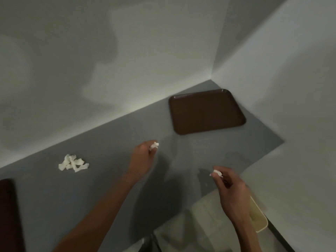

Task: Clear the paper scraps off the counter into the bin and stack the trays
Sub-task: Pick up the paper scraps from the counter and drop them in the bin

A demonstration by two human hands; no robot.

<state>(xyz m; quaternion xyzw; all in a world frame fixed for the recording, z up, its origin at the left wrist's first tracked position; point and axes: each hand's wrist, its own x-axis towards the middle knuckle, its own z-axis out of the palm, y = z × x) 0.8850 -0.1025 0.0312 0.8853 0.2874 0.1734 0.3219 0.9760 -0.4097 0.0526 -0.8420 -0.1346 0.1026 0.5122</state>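
Dark tray (7, 211) cut off at left, bin (259, 218) half-hidden behind right hand (231, 188), which pinches a paper scrap (216, 173), as does left hand (142, 158); scrap pile (73, 163) lies to its left.

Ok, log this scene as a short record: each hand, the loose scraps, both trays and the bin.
left hand: pinching a white scrap
right hand: pinching a second scrap
loose pile: on counter, left of both hands
corner tray: flat, far right corner
edge tray: cut off at left edge, unstacked
bin: cream, partly behind right wrist
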